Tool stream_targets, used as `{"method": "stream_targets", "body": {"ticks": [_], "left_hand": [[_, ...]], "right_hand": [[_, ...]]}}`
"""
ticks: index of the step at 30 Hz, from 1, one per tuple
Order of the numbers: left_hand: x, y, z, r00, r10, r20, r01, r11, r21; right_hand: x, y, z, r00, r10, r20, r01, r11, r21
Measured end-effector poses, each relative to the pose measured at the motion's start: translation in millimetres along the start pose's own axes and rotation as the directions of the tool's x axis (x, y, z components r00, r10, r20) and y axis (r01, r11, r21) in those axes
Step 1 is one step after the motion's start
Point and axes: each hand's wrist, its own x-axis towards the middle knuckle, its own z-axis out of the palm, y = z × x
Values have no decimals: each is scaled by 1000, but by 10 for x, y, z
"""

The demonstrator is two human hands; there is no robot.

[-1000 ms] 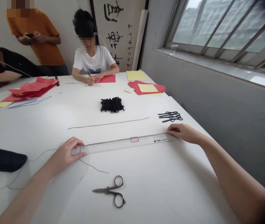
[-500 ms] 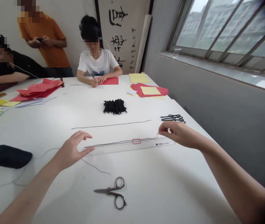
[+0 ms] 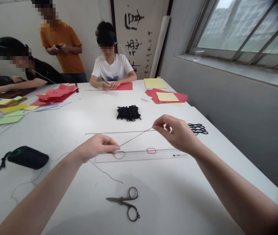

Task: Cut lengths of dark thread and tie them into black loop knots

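Note:
A thin dark cord runs on a slant between my two hands, lifted off the table. The fingertips of my left hand pinch its lower end, and a small loop of cord hangs below them over the ruler. Higher and to the right, my right hand pinches the other end. Beneath the hands lies a clear ruler with a red mark. Another dark cord lies straight on the table behind it. Nearer to me rest metal scissors, their handles to the right.
A dark pouch lies at the left with loose cord around it. Farther back is a bundle of short black cords, with looped black cords at the right. Red paper and yellow paper lie near people across the white table.
Both hands have closed on the cord that lay along the ruler and lifted it. My right hand has moved up and inward. The view has shifted a little to the left.

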Motion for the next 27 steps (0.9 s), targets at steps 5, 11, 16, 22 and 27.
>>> {"method": "stream_targets", "body": {"ticks": [5, 11, 16, 22, 27], "left_hand": [[-60, -608, -579, 912, -61, -406, 159, 964, 212], [-101, -1024, -733, 776, 3, -630, 294, 883, 366], [-38, -1129, -648, 714, 100, -693, 286, 862, 419], [52, -1247, -690, 649, 177, -739, 290, 841, 456], [34, -1316, -738, 613, 181, -769, 311, 839, 446]], "right_hand": [[-125, 573, 2, 953, 300, 26, -299, 953, -59], [-247, 1043, 162, 904, 428, 21, -420, 895, -147], [-304, 1111, 278, 890, 454, 43, -442, 883, -156], [-325, 1125, 345, 887, 460, 37, -447, 877, -173], [-316, 1194, 400, 896, 442, 28, -429, 882, -196]]}}
